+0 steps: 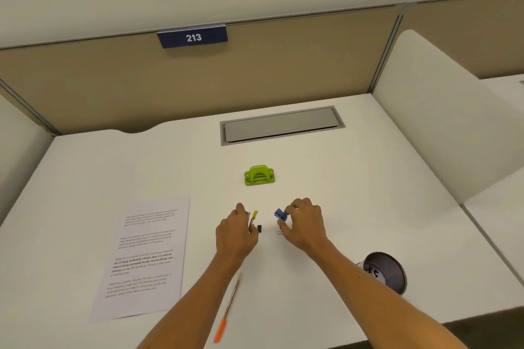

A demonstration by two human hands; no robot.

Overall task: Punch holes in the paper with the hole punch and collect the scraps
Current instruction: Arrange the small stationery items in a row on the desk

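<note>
A green hole punch [259,176] stands on the white desk [354,193], beyond both hands. A printed sheet of paper [147,258] lies flat at the left. My left hand [235,232] is closed on a few small items, among them a yellow-capped pen [254,216] and a black clip [259,228]. My right hand [304,224] pinches a small blue item [280,214] between thumb and fingers, just above the desk. A small metal clip [279,232] lies under the right thumb.
An orange pen [226,312] lies near the front edge under my left forearm. A dark mesh cup [385,272] lies tipped on its side at the right. A grey cable hatch [280,125] sits at the back. Partition walls enclose the desk.
</note>
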